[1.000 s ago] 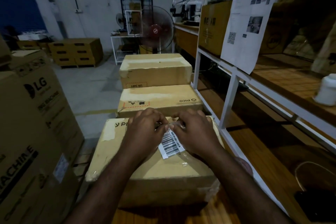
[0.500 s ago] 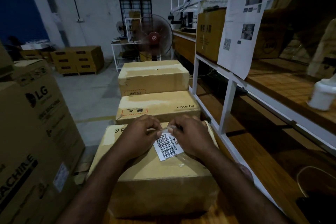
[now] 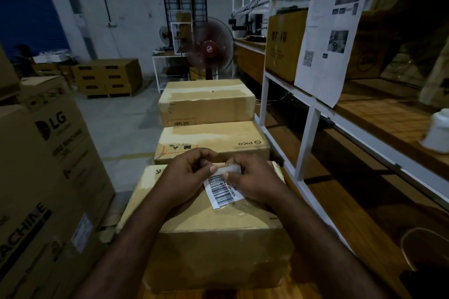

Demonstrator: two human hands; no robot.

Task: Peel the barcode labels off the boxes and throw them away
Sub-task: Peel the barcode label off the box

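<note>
A white barcode label (image 3: 221,191) lies on top of the nearest cardboard box (image 3: 213,238), its far end lifted and curled back off the surface. My left hand (image 3: 188,173) and my right hand (image 3: 252,177) both pinch that lifted end between thumb and fingers. The label's near end still lies against the box under clear tape. Two more cardboard boxes, the middle box (image 3: 211,141) and the far box (image 3: 206,102), stand in a row behind the nearest one.
A big LG carton (image 3: 46,177) stands close on the left. White shelving (image 3: 308,128) with wooden boards runs along the right, with a hanging printed sheet (image 3: 325,39) and a white jar (image 3: 437,133). A red fan (image 3: 209,50) stands beyond the boxes.
The label's far end has come further up off the box and curled back between my fingers. Both hands stayed at that end, and my view has dipped slightly.
</note>
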